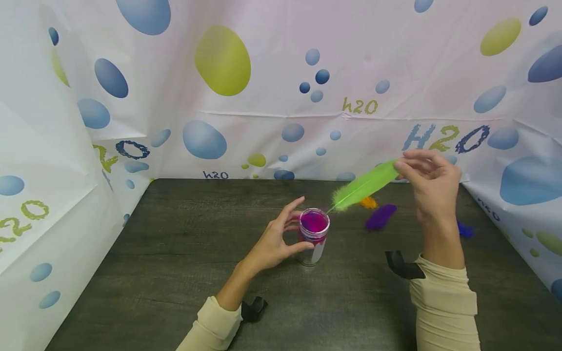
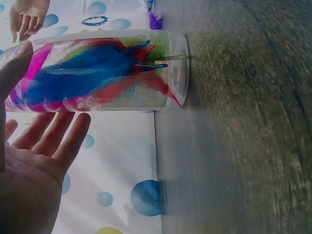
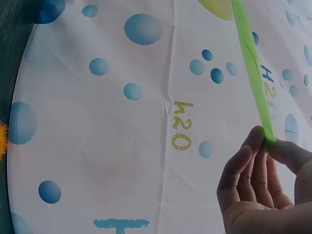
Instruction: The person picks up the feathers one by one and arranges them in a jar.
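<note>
A clear jar (image 1: pixel 318 251) stands upright on the dark table, without a lid. Inside it, through the wall in the left wrist view, show a blue feather (image 2: pixel 78 78), red feathers (image 2: pixel 124 87) and some magenta and green. My left hand (image 1: pixel 277 239) holds the jar loosely, thumb across the front and fingers at the far side, the index finger straight. To the right, my right hand (image 1: pixel 432 183) pinches a lime-green feather (image 1: pixel 366 187) by its tip between thumb and fingers. The feather slants down to the left, its quill end at the jar's rim.
Right of the jar lie an orange feather (image 1: pixel 369 202), a purple feather (image 1: pixel 381 217) and, partly behind the right wrist, a blue feather (image 1: pixel 466 229). A white patterned sheet (image 1: pixel 272 97) rises along the back and sides of the table (image 1: pixel 175 273).
</note>
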A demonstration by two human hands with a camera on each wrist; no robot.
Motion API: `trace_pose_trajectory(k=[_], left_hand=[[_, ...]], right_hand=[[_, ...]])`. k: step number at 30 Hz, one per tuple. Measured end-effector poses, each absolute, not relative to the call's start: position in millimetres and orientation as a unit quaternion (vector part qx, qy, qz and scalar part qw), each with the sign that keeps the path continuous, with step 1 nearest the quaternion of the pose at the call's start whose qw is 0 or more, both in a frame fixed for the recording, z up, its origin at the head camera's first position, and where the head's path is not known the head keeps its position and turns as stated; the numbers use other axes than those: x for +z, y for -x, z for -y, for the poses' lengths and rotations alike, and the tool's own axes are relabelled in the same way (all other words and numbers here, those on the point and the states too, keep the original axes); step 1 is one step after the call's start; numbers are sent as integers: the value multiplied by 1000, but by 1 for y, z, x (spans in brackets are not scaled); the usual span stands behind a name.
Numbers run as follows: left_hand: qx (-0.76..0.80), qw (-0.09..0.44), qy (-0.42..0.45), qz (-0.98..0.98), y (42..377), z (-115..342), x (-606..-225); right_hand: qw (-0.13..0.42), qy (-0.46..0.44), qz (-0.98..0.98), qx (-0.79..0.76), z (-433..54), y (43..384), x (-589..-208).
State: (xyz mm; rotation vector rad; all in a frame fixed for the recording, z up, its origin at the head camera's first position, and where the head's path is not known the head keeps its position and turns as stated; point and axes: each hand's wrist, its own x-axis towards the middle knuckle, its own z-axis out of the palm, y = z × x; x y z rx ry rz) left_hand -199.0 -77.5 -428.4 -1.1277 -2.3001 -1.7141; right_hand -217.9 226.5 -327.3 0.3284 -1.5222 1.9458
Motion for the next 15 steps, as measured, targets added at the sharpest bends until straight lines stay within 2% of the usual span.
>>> trace_pose_trajectory(k=[15], left_hand=[[-554, 28, 363, 748, 199, 78, -429]], right_hand=[[302, -141, 614, 716, -217, 217, -328]])
